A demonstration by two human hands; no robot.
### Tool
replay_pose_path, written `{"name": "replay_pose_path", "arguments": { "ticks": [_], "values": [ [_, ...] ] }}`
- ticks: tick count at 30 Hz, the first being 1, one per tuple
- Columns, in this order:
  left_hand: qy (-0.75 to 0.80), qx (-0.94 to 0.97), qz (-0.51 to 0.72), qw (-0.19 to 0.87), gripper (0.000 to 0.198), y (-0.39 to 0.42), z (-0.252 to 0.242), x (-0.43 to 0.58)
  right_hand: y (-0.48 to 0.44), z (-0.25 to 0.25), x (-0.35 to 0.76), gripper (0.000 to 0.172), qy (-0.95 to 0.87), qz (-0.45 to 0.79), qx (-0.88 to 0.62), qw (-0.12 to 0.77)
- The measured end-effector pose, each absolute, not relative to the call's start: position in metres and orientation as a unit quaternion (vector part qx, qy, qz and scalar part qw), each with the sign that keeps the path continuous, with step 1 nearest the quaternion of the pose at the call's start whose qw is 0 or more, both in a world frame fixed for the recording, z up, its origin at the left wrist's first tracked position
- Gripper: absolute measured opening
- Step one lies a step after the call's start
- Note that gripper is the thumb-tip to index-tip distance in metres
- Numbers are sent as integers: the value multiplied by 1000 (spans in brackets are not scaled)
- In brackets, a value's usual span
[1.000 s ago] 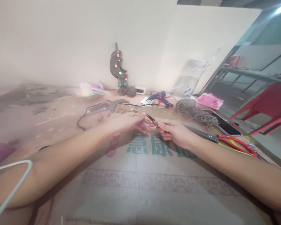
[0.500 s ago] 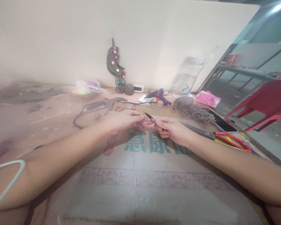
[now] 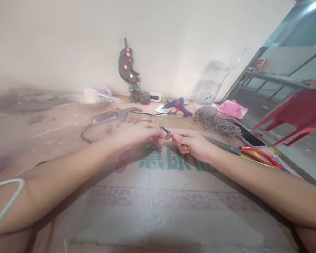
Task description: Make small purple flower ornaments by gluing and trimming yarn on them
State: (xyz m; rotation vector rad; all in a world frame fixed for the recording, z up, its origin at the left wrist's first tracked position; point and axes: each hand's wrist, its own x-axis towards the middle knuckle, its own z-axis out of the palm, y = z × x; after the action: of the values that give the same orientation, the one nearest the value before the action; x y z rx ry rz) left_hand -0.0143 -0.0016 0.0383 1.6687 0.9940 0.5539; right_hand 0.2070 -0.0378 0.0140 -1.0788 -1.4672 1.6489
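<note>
At the middle of the cardboard sheet [image 3: 147, 196], my two hands meet fingertip to fingertip. My right hand [image 3: 191, 144] is closed round a small pair of dark-tipped thread snips [image 3: 165, 131], whose slim points reach left to the other hand's fingers. In a pinch, my left hand [image 3: 150, 133] holds something too small to make out. Just under its fingers shows a small purple-pink thing [image 3: 154, 142], partly hidden. Large scissors with red handles [image 3: 260, 156] lie beside my right forearm.
Behind my hands lie a blue glue gun [image 3: 177, 104], grey yarn [image 3: 216, 121], a phone [image 3: 249, 135] and a grey felt crescent [image 3: 129, 114]. A decorated crescent hanging [image 3: 125, 66] is against the wall. A clear jug [image 3: 213, 84] and a bowl [image 3: 97, 102] stand farther back.
The snips' points have shifted slightly left and their tips look closer together. Both hands stay in nearly the same place; the view has tilted a little.
</note>
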Motion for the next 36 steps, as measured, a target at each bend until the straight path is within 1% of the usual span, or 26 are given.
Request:
{"name": "replay_pose_path", "arguments": {
  "ticks": [5, 16, 21, 24, 26, 29, 32, 36],
  "values": [
    [423, 719, 245, 494, 20, 4, 29, -18, -38, 14, 207, 40, -567, 629, -415, 331],
    [412, 722, 198, 519, 22, 7, 35, -21, -37, 11, 208, 38, -568, 624, -416, 338],
    [406, 685, 195, 573, 23, 5, 42, -18, -34, 18, 208, 35, -521, 631, -423, 389],
    [415, 684, 186, 571, 23, 4, 47, -20, -31, 19, 209, 33, -513, 620, -422, 418],
    [427, 687, 181, 559, 31, 4, 49, -23, -29, 18, 209, 33, -514, 611, -420, 432],
    [429, 689, 183, 555, 42, 8, 50, -28, -30, 18, 209, 35, -513, 617, -432, 412],
    [422, 687, 186, 562, 45, 12, 50, -30, -34, 18, 208, 37, -517, 633, -439, 373],
    [401, 677, 216, 578, 49, 12, 51, -28, -39, 17, 206, 36, -523, 650, -423, 355]
  ]
}}
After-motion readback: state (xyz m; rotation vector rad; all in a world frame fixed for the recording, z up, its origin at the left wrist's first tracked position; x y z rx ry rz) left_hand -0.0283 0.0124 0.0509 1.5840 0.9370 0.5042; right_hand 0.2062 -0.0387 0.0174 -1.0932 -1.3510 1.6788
